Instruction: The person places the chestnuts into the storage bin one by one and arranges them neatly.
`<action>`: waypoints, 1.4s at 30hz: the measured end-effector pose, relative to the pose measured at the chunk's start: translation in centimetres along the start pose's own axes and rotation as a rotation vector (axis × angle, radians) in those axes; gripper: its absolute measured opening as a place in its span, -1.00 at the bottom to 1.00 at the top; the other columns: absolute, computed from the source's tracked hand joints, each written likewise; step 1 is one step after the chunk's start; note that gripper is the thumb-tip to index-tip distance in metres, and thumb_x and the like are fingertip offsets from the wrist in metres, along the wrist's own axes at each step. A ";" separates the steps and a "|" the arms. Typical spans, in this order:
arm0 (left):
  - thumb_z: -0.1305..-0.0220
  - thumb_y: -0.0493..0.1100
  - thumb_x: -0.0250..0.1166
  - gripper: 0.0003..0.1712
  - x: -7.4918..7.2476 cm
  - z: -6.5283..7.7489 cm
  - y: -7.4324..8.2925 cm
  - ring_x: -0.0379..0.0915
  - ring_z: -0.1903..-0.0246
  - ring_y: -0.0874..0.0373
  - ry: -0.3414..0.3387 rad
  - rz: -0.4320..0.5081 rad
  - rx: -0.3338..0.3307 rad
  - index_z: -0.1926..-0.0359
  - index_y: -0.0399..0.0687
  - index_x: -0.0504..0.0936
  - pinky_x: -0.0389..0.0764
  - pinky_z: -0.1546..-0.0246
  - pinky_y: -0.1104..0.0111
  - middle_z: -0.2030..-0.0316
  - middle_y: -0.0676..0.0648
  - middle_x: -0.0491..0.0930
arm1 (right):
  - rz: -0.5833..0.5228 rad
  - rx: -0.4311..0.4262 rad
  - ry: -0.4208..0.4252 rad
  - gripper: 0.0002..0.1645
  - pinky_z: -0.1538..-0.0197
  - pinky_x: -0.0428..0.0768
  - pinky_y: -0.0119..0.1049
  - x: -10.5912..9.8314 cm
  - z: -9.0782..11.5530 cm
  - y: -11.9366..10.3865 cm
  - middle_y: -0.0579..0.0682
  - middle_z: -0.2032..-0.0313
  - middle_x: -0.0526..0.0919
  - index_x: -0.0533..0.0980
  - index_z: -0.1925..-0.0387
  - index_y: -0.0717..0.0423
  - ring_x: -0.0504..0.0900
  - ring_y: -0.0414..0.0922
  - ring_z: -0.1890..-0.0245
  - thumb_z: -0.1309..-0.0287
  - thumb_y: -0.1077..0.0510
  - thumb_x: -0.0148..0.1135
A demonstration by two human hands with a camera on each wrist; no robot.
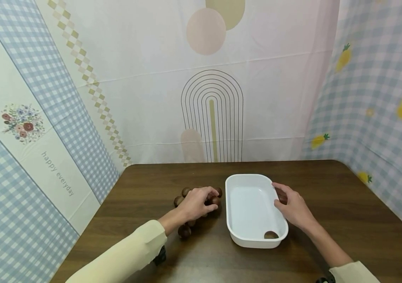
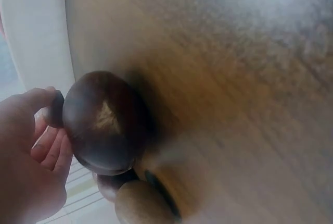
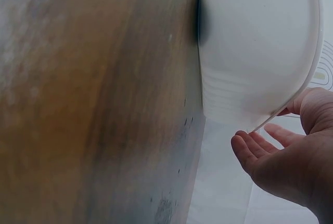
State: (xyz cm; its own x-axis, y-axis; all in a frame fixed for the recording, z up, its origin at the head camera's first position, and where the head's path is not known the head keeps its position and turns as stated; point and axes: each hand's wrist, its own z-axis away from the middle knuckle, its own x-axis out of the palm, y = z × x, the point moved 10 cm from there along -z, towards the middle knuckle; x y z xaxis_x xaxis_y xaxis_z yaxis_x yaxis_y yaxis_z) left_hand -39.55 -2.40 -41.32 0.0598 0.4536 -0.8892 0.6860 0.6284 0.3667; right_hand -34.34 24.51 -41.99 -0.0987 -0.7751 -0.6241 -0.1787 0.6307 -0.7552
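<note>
In the head view my left hand [image 1: 197, 202] reaches over a loose cluster of brown chestnuts [image 1: 184, 231]. Its thumb and fingers pinch a dark chestnut [image 2: 55, 110], which the left wrist view shows partly covered by them. A larger-looking chestnut with a pale scar [image 2: 101, 122] lies nearer that camera. Beside the cluster stands a white plastic tub [image 1: 254, 241], with a single chestnut [image 1: 271, 235] in its near right corner. My right hand [image 1: 294, 206] holds the tub's right rim; in the right wrist view the thumb passes behind the rim, the other fingers outside it.
The tub and chestnuts stand on a dark wooden table [image 1: 144, 177]. Behind it hangs a pale patterned cloth [image 1: 144, 114], with checked cloths on both sides. The table's far edge runs along the foot of the cloth.
</note>
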 end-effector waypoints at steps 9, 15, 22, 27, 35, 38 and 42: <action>-0.36 -0.12 0.52 -0.63 -1.1 -0.7 -0.2 0.67 0.12 0.21 0.032 0.029 -0.008 -0.13 -0.06 0.68 0.70 0.05 0.27 0.08 0.02 0.74 | 0.003 -0.006 0.002 -0.32 -0.24 0.59 0.22 0.0 0.0 0.1 0.50 -0.38 0.41 0.28 -0.51 0.40 0.52 0.38 -0.31 -0.44 0.35 0.17; -0.37 -0.11 0.52 -0.62 -1.8 -1.3 0.2 0.66 0.12 0.16 0.048 0.015 -0.014 -0.14 -0.06 0.69 0.67 0.06 0.21 0.08 0.01 0.73 | -0.003 -0.012 0.004 -0.33 -0.25 0.58 0.24 0.0 0.0 0.0 0.50 -0.38 0.41 0.28 -0.51 0.40 0.52 0.38 -0.31 -0.44 0.36 0.16; -0.37 -0.11 0.51 -0.63 -2.8 -2.0 0.8 0.66 0.14 0.09 0.089 0.012 -0.010 -0.13 -0.09 0.70 0.65 0.06 0.16 0.14 0.02 0.70 | 0.006 -0.014 -0.001 -0.32 -0.25 0.58 0.25 -0.1 0.0 -0.1 0.52 -0.38 0.41 0.28 -0.51 0.41 0.51 0.40 -0.30 -0.44 0.35 0.20; -0.39 -0.09 0.50 -0.62 -3.2 -2.4 1.1 0.68 0.09 0.04 0.100 0.028 -0.011 -0.14 -0.09 0.68 0.64 0.01 0.16 0.11 0.03 0.69 | 0.007 -0.015 0.000 -0.32 -0.24 0.58 0.25 -0.1 0.1 -0.1 0.52 -0.37 0.41 0.28 -0.50 0.42 0.51 0.40 -0.30 -0.45 0.35 0.21; -0.40 -0.10 0.49 -0.62 -3.1 -2.9 2.6 0.65 0.11 0.18 0.113 0.048 0.027 -0.15 -0.11 0.68 0.66 0.03 0.29 0.07 0.03 0.70 | 0.002 -0.006 0.000 -0.33 -0.27 0.56 0.26 -0.1 0.1 -0.1 0.50 -0.39 0.40 0.28 -0.51 0.40 0.50 0.39 -0.31 -0.45 0.35 0.17; -0.40 -0.09 0.48 -0.60 -2.7 -3.1 3.1 0.64 0.11 0.22 0.099 0.058 0.022 -0.17 -0.11 0.67 0.66 0.05 0.34 0.04 0.02 0.71 | 0.000 -0.004 0.002 -0.33 -0.27 0.55 0.26 0.0 0.1 -0.1 0.50 -0.40 0.39 0.28 -0.51 0.40 0.50 0.39 -0.32 -0.45 0.35 0.16; -0.42 -0.06 0.48 -0.60 -1.9 -3.3 3.6 0.63 0.12 0.23 0.071 0.047 0.001 -0.18 -0.06 0.67 0.64 0.07 0.40 0.02 0.03 0.71 | 0.001 -0.013 0.001 -0.33 -0.25 0.57 0.27 0.0 0.1 -0.2 0.53 -0.39 0.38 0.28 -0.51 0.41 0.51 0.41 -0.30 -0.44 0.36 0.18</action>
State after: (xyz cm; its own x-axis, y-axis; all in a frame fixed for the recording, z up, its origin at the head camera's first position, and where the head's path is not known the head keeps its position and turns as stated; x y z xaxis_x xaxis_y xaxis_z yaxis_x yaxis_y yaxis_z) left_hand -39.64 1.07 -37.38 0.0403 0.5267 -0.8491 0.6842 0.6047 0.4077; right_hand -34.20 24.42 -41.84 -0.0999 -0.7746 -0.6245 -0.1914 0.6309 -0.7519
